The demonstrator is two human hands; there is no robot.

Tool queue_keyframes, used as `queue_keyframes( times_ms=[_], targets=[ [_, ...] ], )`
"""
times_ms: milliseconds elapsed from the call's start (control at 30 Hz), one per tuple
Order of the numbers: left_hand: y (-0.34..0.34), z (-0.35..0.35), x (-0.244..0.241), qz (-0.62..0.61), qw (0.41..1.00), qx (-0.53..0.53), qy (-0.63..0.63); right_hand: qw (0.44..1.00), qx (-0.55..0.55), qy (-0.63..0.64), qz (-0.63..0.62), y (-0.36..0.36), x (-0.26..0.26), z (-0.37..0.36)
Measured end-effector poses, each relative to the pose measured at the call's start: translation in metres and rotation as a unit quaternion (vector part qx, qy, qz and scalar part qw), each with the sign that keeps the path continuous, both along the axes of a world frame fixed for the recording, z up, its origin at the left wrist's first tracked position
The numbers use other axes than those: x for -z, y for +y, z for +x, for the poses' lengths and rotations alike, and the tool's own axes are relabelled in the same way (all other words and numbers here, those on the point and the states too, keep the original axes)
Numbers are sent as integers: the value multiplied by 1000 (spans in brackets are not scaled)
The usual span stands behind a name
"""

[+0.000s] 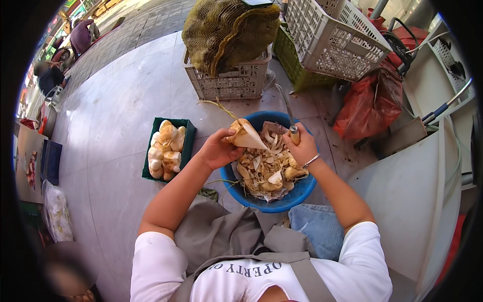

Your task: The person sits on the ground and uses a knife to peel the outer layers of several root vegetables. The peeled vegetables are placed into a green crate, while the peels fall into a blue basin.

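My left hand holds a partly peeled root vegetable, likely a jicama, by its side, its stringy stem pointing up and away. In my right hand is the wooden handle of a curved knife, blade pointing away from me. Both hands are over a blue plastic basin of peelings, roots and cut pieces. To the left, a dark green crate holds several peeled, pale roots with brown patches.
Beyond the basin stand a light plastic crate under a yellow mesh sack, and a white crate on a green one. A red plastic bag and a white panel are at right. People sit far left; a blurred head is lower left.
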State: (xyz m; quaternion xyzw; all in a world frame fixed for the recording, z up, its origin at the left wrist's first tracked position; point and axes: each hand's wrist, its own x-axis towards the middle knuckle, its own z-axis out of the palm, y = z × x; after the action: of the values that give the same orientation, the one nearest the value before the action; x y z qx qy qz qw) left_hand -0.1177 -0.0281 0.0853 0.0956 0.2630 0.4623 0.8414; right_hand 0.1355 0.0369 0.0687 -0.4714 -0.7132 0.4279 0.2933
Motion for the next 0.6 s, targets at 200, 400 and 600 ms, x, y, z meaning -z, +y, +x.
queue_keyframes(
  times_ms=[200,400,600],
  targets=[
    [-2,25,6,120,971,-9,208,973,-66,-27,220,-18,-31,-8],
    [-16,31,12,75,985,48,148,945,-149,-101,273,-35,-31,-20],
    [-22,54,11,153,951,15,268,935,-173,-135,278,-38,-32,-21]
  ],
)
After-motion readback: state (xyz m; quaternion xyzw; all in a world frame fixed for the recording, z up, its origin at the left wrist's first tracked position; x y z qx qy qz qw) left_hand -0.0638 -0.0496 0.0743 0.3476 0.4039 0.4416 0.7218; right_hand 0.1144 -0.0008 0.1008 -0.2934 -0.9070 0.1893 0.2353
